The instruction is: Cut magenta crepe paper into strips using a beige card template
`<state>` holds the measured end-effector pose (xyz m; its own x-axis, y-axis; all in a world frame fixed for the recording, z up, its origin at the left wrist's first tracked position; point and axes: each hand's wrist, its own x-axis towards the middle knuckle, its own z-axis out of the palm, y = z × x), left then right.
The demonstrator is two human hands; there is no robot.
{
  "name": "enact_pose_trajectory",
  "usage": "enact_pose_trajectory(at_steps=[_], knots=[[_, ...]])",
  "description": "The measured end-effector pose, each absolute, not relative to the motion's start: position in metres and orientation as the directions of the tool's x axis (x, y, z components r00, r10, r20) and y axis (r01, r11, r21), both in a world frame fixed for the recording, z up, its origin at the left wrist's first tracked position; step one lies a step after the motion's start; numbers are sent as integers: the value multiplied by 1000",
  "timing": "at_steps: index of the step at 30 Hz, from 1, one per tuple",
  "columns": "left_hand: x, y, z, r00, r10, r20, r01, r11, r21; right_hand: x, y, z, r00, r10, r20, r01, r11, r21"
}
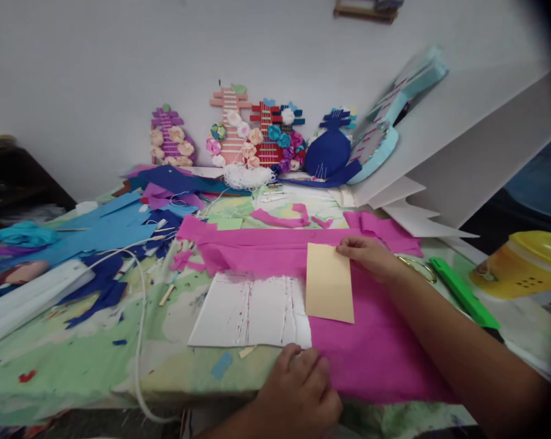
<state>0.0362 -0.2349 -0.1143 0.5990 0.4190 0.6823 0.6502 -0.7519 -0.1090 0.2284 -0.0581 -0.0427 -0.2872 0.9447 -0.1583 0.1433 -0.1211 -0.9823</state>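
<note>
My right hand (364,256) pinches the upper right edge of a pale yellow card (329,286). Beneath the card spreads bright pink paper (376,350), which reaches the front edge of the table. A white panel (261,311) with two creased lines and reddish specks lies left of the card. At the near edge of that panel rests my left hand (302,387), fingers curled; whether anything is under them is hidden. A small blue scrap (221,364) and a cream strip (246,352) lie near it.
A green cutter (462,292) and a yellow-lidded container (513,265) stand at right. Decorated instrument-shaped crafts (268,134) lean on the wall. Blue paper (105,225), scraps and a white cable (141,317) occupy the left. White boards (440,164) lean at back right.
</note>
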Motion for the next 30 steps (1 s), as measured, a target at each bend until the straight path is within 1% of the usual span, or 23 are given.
enact_pose_trajectory(at_steps=[3,7,10,12,15,19,26,30], knots=[[36,-235,-113,591,417,691,658,-744,-114,229,-63,-43,-230,959,-163,149,-130,-980],[34,-238,-107,619,472,628,651,-755,-74,227,-77,-57,-171,953,-248,217,-209,-953],[33,-241,-103,639,499,586,647,-761,-57,225,-84,-65,-178,940,-290,220,-249,-943],[33,-241,-102,650,489,582,639,-766,-69,223,-85,-66,-190,941,-281,242,-232,-942],[34,-240,-105,620,479,621,649,-758,-64,222,-85,-65,-203,947,-250,329,-174,-928],[39,-238,-112,522,422,741,684,-726,-68,221,-86,-67,-232,948,-216,403,-109,-909],[40,-237,-117,473,404,783,674,-739,-26,224,-86,-68,-310,925,-218,422,-71,-904],[39,-239,-117,449,374,811,674,-738,-32,225,-86,-68,-333,919,-211,470,-32,-882]])
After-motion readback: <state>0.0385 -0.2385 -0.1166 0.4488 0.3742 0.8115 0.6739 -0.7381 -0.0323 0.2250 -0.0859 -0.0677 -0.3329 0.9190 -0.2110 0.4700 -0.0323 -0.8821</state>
